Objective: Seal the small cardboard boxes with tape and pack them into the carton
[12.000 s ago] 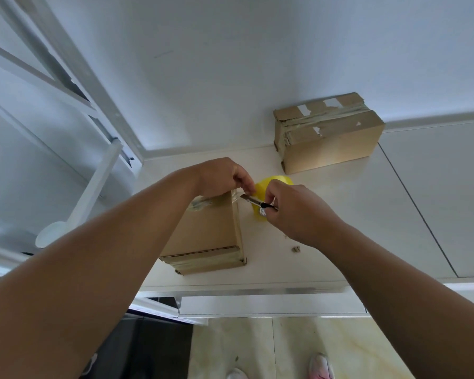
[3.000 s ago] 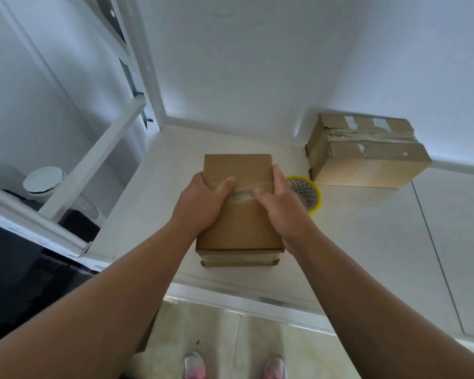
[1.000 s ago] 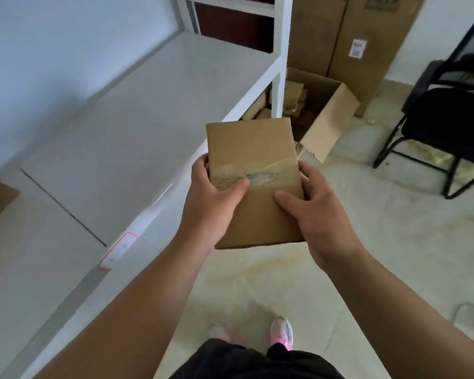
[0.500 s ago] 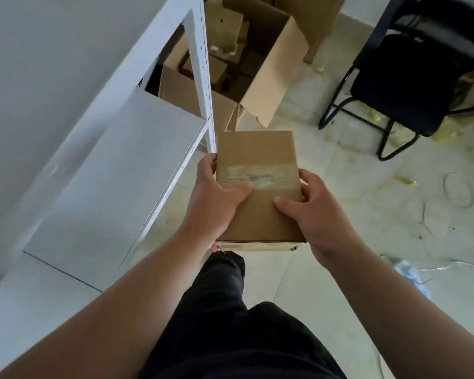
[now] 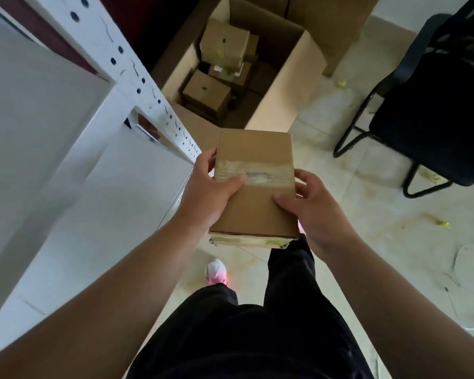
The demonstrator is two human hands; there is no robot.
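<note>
The left hand (image 5: 208,192) and right hand (image 5: 315,212) each have their grip closed around the taped small box (image 5: 255,203); lower it flat into the carton (image 5: 285,86), seemingly freer on its right.

Sealed box (image 5: 257,212) now carried nearer the carton (image 5: 285,86).

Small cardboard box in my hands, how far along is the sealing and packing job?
Done: tape crosses the top of the small box, and several packed boxes lie in the open carton. In hand: the left hand and right hand hold it short of the carton. Left: place it inside; whether more need sealing isn't visible.
</note>
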